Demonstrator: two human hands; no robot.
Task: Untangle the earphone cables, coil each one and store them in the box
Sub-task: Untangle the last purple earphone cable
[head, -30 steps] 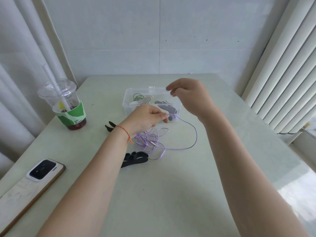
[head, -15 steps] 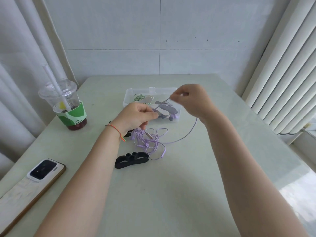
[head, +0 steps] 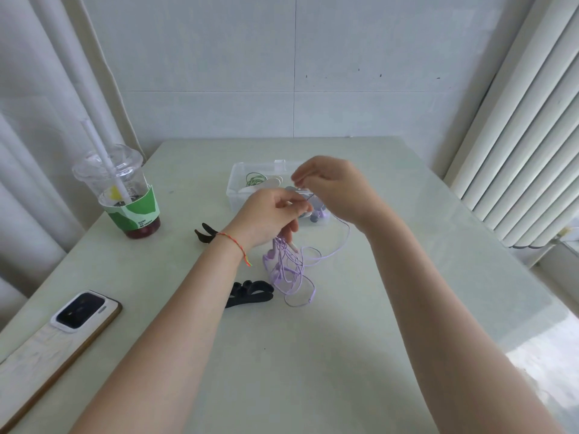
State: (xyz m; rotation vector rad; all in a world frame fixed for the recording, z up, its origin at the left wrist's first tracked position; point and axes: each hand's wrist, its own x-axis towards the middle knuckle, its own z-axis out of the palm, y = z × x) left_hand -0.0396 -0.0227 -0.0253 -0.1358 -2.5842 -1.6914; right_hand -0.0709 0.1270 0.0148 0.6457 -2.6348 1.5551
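Observation:
A tangled purple earphone cable hangs from my left hand down onto the table, with loose loops spreading to the right. My left hand is closed around the upper part of the bundle. My right hand pinches a strand of the same cable just above and right of the left hand, over the clear plastic box. Inside the box lie a coiled green cable and other white and grey earphones, partly hidden by my hands.
Two black cable holders lie on the table: one beside the purple loops, one behind my left wrist. A plastic drink cup with a straw stands at the left. A phone rests on a board at the near left edge.
My right hand came down and closer to the left hand, pinching the strand. My left hand lifted the bundle, so more of the cable hangs off the table.

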